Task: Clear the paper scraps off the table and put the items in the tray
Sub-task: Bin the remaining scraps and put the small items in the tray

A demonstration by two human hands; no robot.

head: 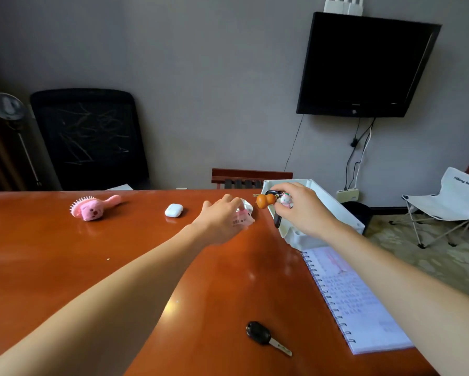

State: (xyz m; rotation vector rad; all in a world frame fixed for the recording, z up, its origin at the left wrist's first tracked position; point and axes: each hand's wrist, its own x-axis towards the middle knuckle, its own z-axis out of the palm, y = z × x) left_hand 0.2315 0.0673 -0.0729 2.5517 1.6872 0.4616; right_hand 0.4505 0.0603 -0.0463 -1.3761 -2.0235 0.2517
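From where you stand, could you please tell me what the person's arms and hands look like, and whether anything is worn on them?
Both arms are bare along all of their visible length, with no sleeve in view. The left hand and the right hand wear no gloves, and I can see no watch, bracelet or ring on either. The fingers are too small in the picture to judge the nails.

On the desk (65, 253) before me, the plush hairbrush (92, 207) is lying far left, the earbud case (173, 210) right of it. The tray (323, 210) is sitting at the right edge, the spiral notebook (355, 302) nearer me, the car key (267, 338) left of that.
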